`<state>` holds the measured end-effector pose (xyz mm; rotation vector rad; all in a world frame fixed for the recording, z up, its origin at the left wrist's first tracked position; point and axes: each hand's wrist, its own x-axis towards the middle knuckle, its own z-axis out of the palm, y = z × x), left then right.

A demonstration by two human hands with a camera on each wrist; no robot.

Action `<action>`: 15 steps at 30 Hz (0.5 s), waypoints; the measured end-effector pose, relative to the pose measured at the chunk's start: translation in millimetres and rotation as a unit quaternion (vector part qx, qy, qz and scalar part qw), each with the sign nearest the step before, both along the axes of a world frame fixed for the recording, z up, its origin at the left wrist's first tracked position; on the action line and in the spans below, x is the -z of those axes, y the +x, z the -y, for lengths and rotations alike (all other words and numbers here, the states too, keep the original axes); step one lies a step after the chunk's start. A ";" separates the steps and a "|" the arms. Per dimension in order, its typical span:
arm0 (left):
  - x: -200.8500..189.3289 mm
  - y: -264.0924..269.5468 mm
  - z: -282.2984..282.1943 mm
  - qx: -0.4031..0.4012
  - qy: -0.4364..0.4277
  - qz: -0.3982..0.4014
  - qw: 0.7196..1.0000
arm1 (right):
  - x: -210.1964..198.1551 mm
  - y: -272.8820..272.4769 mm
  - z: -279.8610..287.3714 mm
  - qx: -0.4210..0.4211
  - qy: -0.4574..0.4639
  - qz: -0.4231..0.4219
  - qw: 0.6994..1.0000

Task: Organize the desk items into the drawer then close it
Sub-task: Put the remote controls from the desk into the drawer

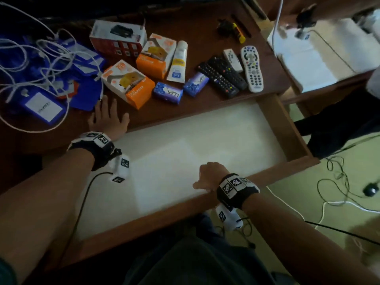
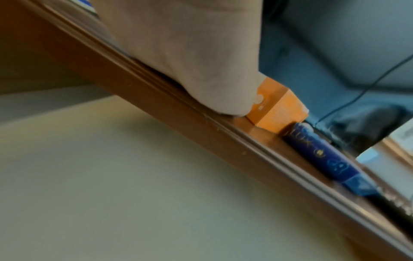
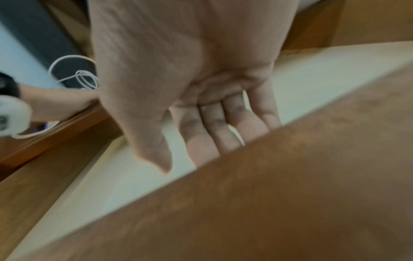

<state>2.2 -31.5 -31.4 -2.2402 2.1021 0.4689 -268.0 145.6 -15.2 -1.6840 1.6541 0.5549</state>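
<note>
The wooden drawer (image 1: pixel 287 128) stands pulled out below the desk, its pale floor (image 1: pixel 185 151) bare. My right hand (image 1: pixel 208 176) grips the drawer's front panel (image 3: pixel 290 194), with the fingers (image 3: pixel 201 141) curled over its top edge into the drawer. My left hand (image 1: pixel 108 118) lies flat, fingers spread, on the desk just behind the drawer, beside an orange box (image 1: pixel 128 83). The left wrist view shows that orange box (image 2: pixel 279 111) and a blue soap bar (image 2: pixel 321 155) past the palm (image 2: pixel 190 61). On the desk lie a second orange box (image 1: pixel 156 56), a red and white box (image 1: pixel 118 38), a tube (image 1: pixel 177 62), two soap bars (image 1: pixel 168 92), and several remotes (image 1: pixel 228 73).
Blue badge holders tangled with white cables (image 1: pixel 41 68) cover the desk's left part. A yellow and black item (image 1: pixel 239 32) lies at the back right. A white-topped surface (image 1: pixel 308 62) stands right of the desk. Cables (image 1: pixel 333 182) trail over the floor at the right.
</note>
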 end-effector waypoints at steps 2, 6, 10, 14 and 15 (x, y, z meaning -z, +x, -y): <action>2.2 0.8 0.1 -0.003 -0.019 0.000 1.000 | 3.1 -3.2 -15.2 -0.003 0.022 0.002 1.000; 2.3 0.5 -1.9 0.008 -0.014 -0.001 1.000 | 15.3 -14.1 -37.9 0.018 0.039 0.019 0.999; 2.9 2.5 -4.3 0.020 -0.026 0.003 0.999 | 17.5 -13.1 -37.6 0.044 0.069 0.027 0.996; -0.6 6.0 -7.2 0.026 -0.043 -0.014 0.999 | 19.5 -4.9 -32.4 0.084 0.071 0.001 0.994; 1.3 5.0 -12.5 0.022 -0.048 -0.017 0.998 | 20.8 -4.2 -34.3 0.085 0.069 -0.006 0.994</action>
